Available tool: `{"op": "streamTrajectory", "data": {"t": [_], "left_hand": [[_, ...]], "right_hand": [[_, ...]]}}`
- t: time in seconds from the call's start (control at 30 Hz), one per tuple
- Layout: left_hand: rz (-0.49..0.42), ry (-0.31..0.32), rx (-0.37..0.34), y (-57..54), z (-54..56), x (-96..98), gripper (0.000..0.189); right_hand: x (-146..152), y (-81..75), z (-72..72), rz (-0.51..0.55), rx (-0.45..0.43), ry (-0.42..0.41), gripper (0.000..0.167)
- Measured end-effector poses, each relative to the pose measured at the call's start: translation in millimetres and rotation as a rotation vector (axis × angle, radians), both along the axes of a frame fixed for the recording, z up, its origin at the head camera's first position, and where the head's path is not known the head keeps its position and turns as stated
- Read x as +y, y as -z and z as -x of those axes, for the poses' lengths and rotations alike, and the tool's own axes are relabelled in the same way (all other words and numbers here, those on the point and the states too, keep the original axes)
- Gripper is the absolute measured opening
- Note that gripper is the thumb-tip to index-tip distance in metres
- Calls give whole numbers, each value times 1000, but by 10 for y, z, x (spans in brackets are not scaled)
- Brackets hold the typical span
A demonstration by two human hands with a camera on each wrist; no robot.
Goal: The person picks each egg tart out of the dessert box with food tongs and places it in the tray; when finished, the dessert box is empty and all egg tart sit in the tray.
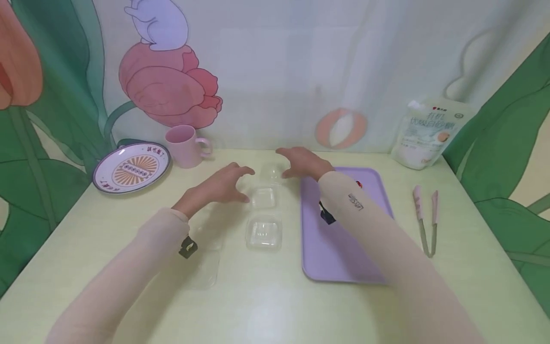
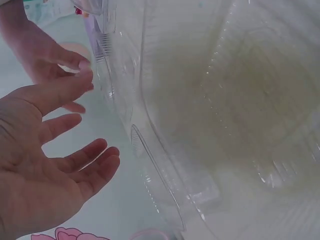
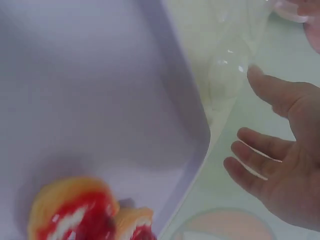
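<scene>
Several small clear plastic boxes stand in a column in the middle of the table in the head view: a near box (image 1: 264, 234), a middle box (image 1: 263, 198) and a far box (image 1: 271, 173). My left hand (image 1: 216, 185) hovers left of the middle and far ones, thumb and fingers spread, holding nothing. Over on the right, my right hand (image 1: 306, 163) is beside the far box, its fingers apart with nothing between them. Larger clear plastic packaging (image 1: 206, 272) lies below my left wrist; its clear wall (image 2: 185, 100) fills much of the left wrist view.
Right of the boxes lies a purple tray (image 1: 343, 258), partly under my right sleeve, with red-topped pastries (image 3: 75, 210) at its far end. Tongs (image 1: 425, 229) and a standing white pouch (image 1: 429, 134) are farther right. A plate (image 1: 132, 168) and a pink mug (image 1: 185, 148) stand back left.
</scene>
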State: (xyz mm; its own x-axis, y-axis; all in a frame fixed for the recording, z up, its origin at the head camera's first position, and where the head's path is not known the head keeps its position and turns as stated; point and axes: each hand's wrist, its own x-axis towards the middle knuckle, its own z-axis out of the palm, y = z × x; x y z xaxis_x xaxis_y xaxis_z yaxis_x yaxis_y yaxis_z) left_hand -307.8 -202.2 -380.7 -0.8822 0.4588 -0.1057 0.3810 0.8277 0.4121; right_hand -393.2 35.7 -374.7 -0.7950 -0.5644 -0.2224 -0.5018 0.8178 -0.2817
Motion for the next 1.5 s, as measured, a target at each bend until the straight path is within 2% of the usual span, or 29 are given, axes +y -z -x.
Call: {"op": "streamTrajectory", "data": {"t": [0.23,0.37,0.5,0.67,0.8,0.93,1.0,1.1,1.17,1.27,1.33,1.4,1.5], "left_hand": [[29,58,-58,23,60,110,76],[48,62,-64,62,81,138,76],[56,58,-80,110,101,157,79],[40,50,-64,154,121,174,83],[36,47,-37,161,138,178,84],[19,34,-3,138,155,157,85],[-16,11,-4,109,159,130,86],[-103,-30,-23,30,147,71,86],[-175,-62,-42,-33,121,18,83],[-300,-93,-74,-121,62,-48,76],[-397,-102,-110,-169,12,-67,74],[-486,-110,-169,-213,-41,-62,74],[-600,-111,-269,-275,-133,-9,76]], "right_hand": [[-103,77,77,-28,-110,107,89],[-144,116,85,-15,-139,73,90],[-184,161,79,-12,-124,29,86],[-232,190,69,-38,-61,36,83],[-277,179,64,-32,-49,106,75],[-282,163,68,19,-62,188,68],[-246,122,62,67,-73,215,66],[-142,-25,58,176,-84,232,63],[-63,-174,30,334,-139,245,61],[54,-424,-48,599,-263,237,61],[137,-563,-149,756,-377,219,57],[215,-636,-254,842,-471,188,47],[312,-622,-427,934,-608,167,25]]}}
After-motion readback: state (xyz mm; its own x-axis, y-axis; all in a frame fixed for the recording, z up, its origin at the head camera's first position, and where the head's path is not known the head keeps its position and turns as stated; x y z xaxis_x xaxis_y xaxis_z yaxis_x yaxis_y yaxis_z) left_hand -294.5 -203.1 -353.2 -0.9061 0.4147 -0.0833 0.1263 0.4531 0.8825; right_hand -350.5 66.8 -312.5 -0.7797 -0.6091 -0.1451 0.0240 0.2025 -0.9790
